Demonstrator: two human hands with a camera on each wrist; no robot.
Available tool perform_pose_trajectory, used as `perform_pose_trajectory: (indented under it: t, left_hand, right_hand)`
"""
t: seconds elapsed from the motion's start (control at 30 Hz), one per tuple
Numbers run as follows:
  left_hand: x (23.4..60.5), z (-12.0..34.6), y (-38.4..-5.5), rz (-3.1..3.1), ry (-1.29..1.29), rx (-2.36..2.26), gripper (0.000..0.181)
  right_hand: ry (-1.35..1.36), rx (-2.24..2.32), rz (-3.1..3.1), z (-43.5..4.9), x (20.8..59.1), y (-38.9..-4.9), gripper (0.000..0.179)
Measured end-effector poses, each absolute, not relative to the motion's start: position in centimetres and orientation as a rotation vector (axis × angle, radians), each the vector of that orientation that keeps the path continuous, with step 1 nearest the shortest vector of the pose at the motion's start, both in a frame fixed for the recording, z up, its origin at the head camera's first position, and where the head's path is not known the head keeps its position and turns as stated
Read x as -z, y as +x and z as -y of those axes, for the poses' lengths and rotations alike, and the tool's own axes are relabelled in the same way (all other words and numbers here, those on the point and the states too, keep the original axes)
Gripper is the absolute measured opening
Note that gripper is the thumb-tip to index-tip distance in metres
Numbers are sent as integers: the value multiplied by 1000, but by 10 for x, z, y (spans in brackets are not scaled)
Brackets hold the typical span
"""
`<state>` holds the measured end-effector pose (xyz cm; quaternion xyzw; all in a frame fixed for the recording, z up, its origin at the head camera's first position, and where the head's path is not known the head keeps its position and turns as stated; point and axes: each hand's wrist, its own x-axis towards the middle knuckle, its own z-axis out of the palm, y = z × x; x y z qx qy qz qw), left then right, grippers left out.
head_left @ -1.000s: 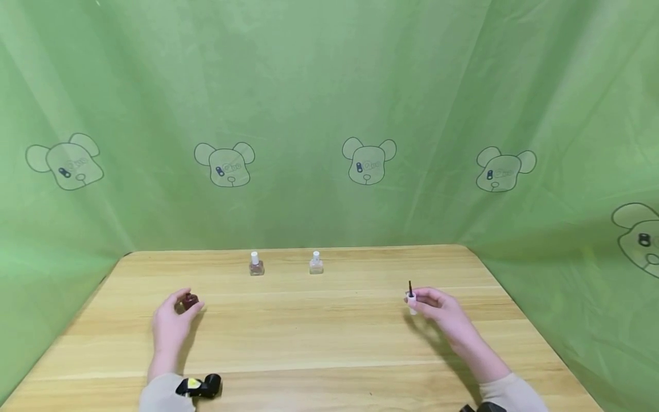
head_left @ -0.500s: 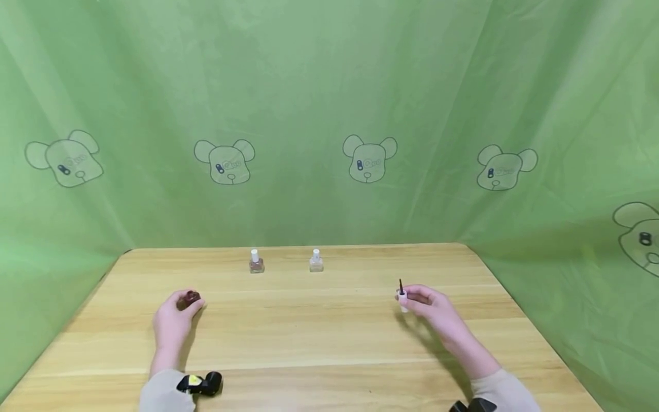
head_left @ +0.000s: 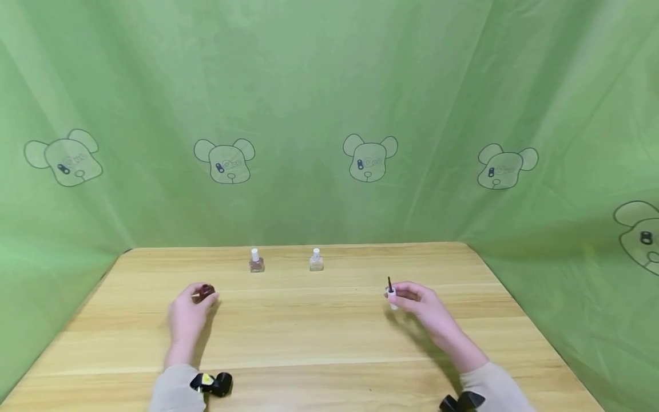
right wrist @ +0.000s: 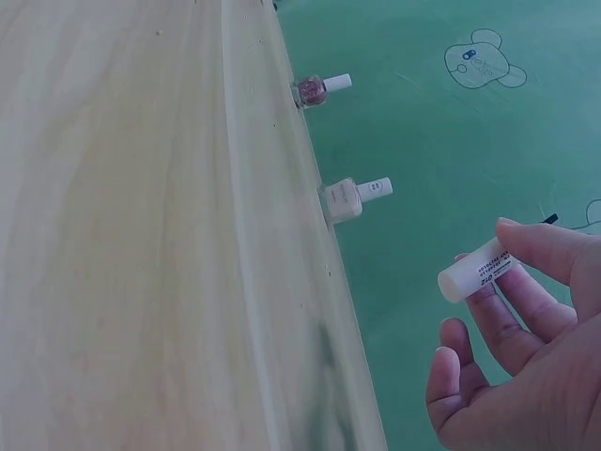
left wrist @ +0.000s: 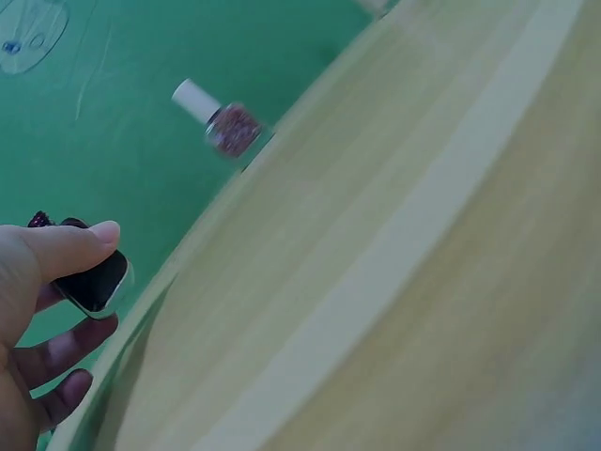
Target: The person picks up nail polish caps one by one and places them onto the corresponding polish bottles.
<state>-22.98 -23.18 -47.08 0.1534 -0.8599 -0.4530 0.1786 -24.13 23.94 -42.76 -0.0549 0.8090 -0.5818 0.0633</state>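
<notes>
Between thumb and fingers, my left hand (head_left: 188,312) grips an uncapped nail polish bottle (head_left: 207,290) of dark red polish, on the left side of the table. The left wrist view shows this dark bottle (left wrist: 94,282) with the thumb across it. On the right, my right hand (head_left: 423,309) pinches a white nail polish cap (head_left: 392,298), its dark brush (head_left: 389,283) pointing up. Small print covers part of the white cap (right wrist: 477,270) in the right wrist view. The hands are well apart.
Two capped nail polish bottles stand near the table's far edge: a mauve glittery bottle (head_left: 256,264) and a pale clear bottle (head_left: 316,262). Behind the wooden table (head_left: 309,332) hangs a green curtain (head_left: 298,86) with bear-face prints.
My right hand has moved left with the cap and brush. My left hand has shifted a little right with the dark red bottle. The two standing bottles have stayed in place.
</notes>
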Motion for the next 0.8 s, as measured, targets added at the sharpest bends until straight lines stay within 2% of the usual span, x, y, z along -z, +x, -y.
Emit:
perform_pose_trajectory:
  t: [0.8]
  left_hand:
    - [459, 166, -240, 2460, 100, 1303, 38]
  right_hand:
    - [-229, 1770, -2427, -221, 430, -251, 43]
